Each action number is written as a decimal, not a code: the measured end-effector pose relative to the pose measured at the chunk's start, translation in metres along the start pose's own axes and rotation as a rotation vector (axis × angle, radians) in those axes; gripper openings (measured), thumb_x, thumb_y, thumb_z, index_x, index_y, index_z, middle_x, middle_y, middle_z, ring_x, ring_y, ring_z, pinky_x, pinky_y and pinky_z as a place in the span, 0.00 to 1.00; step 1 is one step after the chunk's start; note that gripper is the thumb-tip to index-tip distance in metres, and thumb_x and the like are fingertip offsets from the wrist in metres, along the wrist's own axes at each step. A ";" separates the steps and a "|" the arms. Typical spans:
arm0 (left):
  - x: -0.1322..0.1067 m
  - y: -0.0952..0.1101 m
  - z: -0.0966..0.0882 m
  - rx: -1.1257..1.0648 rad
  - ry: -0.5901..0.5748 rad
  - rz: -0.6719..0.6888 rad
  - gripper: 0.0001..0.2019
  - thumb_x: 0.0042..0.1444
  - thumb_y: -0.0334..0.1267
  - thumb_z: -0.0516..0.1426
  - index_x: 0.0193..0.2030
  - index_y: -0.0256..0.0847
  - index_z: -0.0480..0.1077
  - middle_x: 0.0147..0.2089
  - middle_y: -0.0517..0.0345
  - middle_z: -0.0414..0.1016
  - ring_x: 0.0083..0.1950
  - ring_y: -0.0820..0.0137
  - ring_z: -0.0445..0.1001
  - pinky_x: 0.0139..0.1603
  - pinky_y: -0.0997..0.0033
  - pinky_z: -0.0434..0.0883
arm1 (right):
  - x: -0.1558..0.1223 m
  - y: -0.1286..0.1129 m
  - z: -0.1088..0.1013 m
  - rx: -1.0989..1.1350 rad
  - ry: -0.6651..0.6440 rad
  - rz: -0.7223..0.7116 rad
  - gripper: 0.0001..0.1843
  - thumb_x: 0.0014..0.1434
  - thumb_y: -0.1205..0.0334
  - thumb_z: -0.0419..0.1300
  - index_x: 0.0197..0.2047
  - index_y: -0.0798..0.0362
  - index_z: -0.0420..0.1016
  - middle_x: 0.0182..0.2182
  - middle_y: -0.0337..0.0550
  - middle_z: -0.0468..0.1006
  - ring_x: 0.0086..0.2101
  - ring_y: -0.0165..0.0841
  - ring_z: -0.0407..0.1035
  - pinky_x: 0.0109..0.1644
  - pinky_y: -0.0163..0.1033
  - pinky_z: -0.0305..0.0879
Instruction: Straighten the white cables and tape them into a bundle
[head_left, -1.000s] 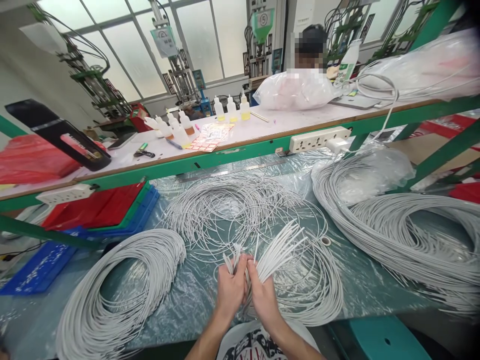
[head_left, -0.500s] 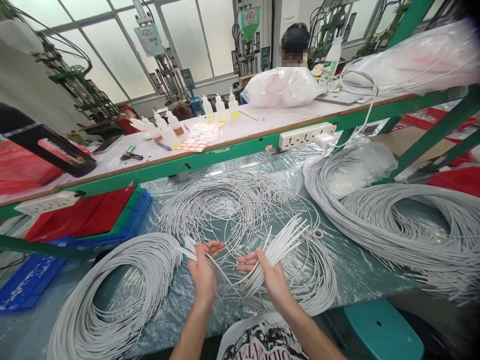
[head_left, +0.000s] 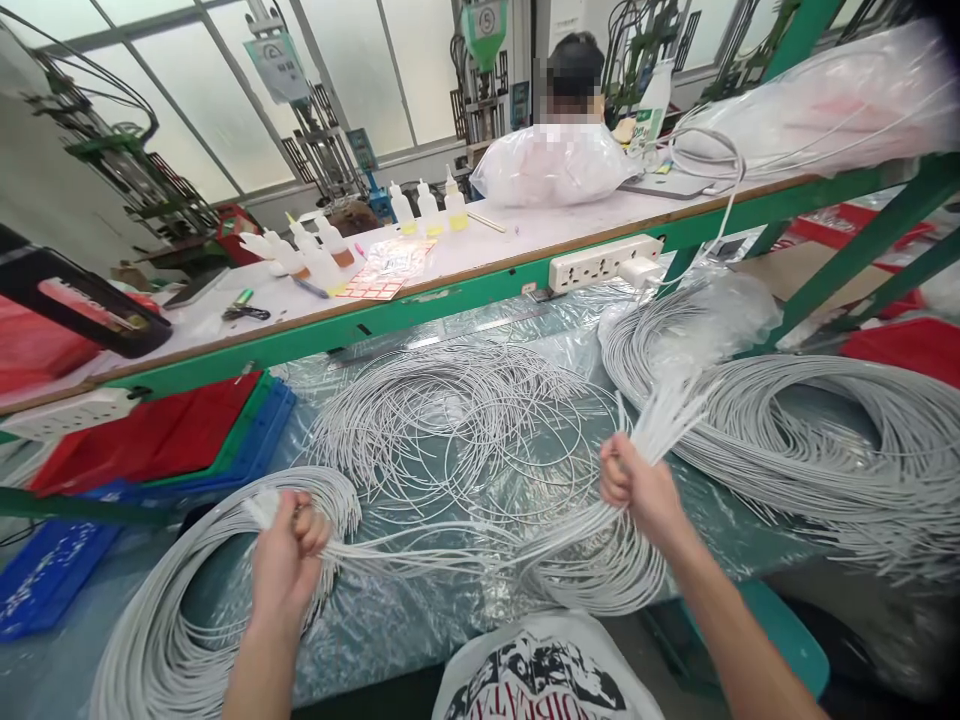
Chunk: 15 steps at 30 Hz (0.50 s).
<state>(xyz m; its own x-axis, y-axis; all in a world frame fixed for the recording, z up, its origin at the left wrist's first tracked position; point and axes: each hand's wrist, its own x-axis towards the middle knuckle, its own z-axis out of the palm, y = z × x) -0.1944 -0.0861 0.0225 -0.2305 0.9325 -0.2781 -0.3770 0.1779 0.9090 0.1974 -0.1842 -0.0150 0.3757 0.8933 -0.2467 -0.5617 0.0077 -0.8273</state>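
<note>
My left hand is closed in a fist round a bundle of pale grey cables, above the left coil. Short white ends stick out behind its thumb. My right hand grips another bundle of cable ends, which fan out up and to the right. Between the hands, loose cable strands run sideways over the plastic-covered table. Below my right hand lies a looped part of the cables. A tangled cable coil rests in front, beyond both hands.
More large cable coils lie at the right. Red, green and blue trays are stacked at the left. A raised shelf carries squeeze bottles, a power strip and a black bottle. Another person sits behind it.
Both hands have moved apart, left hand leftward and right hand rightward and up. Their fingers have closed from a looser hold, drawing the cables out between them. The view has shifted slightly.
</note>
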 end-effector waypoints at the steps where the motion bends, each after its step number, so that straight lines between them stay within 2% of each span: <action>1: 0.003 0.010 -0.009 0.008 0.034 0.053 0.14 0.55 0.43 0.62 0.28 0.38 0.64 0.13 0.75 0.46 0.13 0.82 0.43 0.14 0.79 0.47 | 0.004 -0.012 -0.009 -0.050 0.055 -0.058 0.24 0.50 0.40 0.67 0.26 0.54 0.70 0.12 0.24 0.48 0.13 0.20 0.41 0.14 0.29 0.41; 4: 0.004 0.028 -0.023 0.069 0.116 0.239 0.14 0.57 0.42 0.60 0.26 0.38 0.63 0.12 0.74 0.46 0.12 0.82 0.42 0.13 0.79 0.46 | 0.006 -0.040 -0.024 -0.153 0.143 -0.192 0.26 0.52 0.38 0.65 0.26 0.54 0.70 0.12 0.26 0.50 0.12 0.20 0.42 0.14 0.29 0.41; 6: -0.001 0.023 -0.016 0.123 0.125 0.291 0.13 0.56 0.42 0.60 0.26 0.38 0.64 0.12 0.74 0.46 0.13 0.82 0.42 0.14 0.79 0.46 | 0.002 -0.043 -0.019 -0.149 0.104 -0.216 0.25 0.55 0.39 0.63 0.26 0.53 0.70 0.12 0.26 0.49 0.12 0.20 0.42 0.14 0.29 0.41; 9: -0.021 -0.006 0.016 0.230 0.017 0.171 0.15 0.55 0.47 0.61 0.28 0.37 0.69 0.14 0.74 0.46 0.14 0.82 0.44 0.15 0.80 0.46 | -0.010 -0.020 0.009 -0.071 -0.112 -0.108 0.24 0.58 0.40 0.61 0.25 0.53 0.68 0.13 0.25 0.47 0.13 0.21 0.40 0.16 0.29 0.39; 11: -0.040 -0.028 0.045 0.332 -0.138 0.078 0.17 0.55 0.51 0.60 0.31 0.36 0.72 0.16 0.72 0.47 0.16 0.81 0.46 0.16 0.79 0.46 | -0.019 0.008 0.033 -0.028 -0.304 0.014 0.25 0.60 0.40 0.58 0.24 0.53 0.66 0.14 0.25 0.45 0.14 0.21 0.39 0.17 0.30 0.39; 13: -0.059 -0.044 0.073 0.437 -0.289 0.063 0.19 0.56 0.54 0.59 0.35 0.36 0.75 0.17 0.70 0.49 0.17 0.80 0.48 0.17 0.78 0.47 | -0.029 0.035 0.054 -0.042 -0.456 0.082 0.26 0.62 0.39 0.54 0.24 0.53 0.66 0.14 0.26 0.46 0.14 0.22 0.40 0.18 0.31 0.39; 15: -0.076 -0.052 0.096 0.497 -0.383 0.095 0.21 0.57 0.54 0.58 0.39 0.36 0.77 0.17 0.69 0.51 0.18 0.79 0.50 0.18 0.77 0.49 | -0.040 0.055 0.069 -0.078 -0.535 0.109 0.27 0.64 0.39 0.52 0.25 0.53 0.66 0.14 0.27 0.48 0.15 0.22 0.40 0.19 0.32 0.39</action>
<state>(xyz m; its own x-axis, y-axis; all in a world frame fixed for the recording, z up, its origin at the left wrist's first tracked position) -0.0715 -0.1358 0.0263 0.1298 0.9814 -0.1417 0.1121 0.1274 0.9855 0.1004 -0.1889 -0.0163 -0.1201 0.9910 -0.0589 -0.5125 -0.1127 -0.8512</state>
